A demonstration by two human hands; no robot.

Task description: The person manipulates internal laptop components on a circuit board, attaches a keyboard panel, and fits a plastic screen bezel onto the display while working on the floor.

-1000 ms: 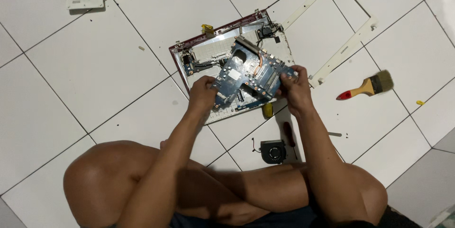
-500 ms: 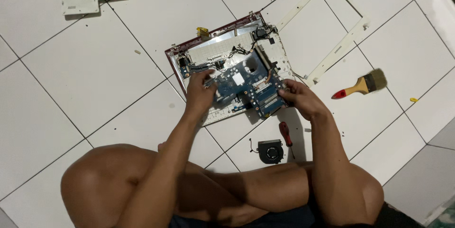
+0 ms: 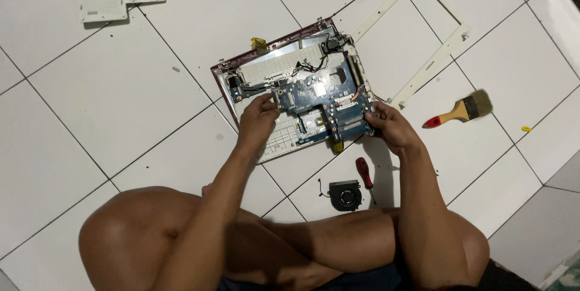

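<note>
Since previous frame: blue motherboard (image 3: 323, 105) shifted farther into opened laptop base (image 3: 241, 79) on white tiled floor (image 3: 121, 103). Left hand (image 3: 258, 119) pinching near-left edge, right hand (image 3: 389, 126) gripping right edge, keeping board level. Near, set aside: cooling fan (image 3: 345, 195), red-handled screwdriver (image 3: 364, 174).

A blue circuit board (image 3: 323, 100) lies flat inside an opened white laptop shell (image 3: 266, 67) on floor tiles.
</note>
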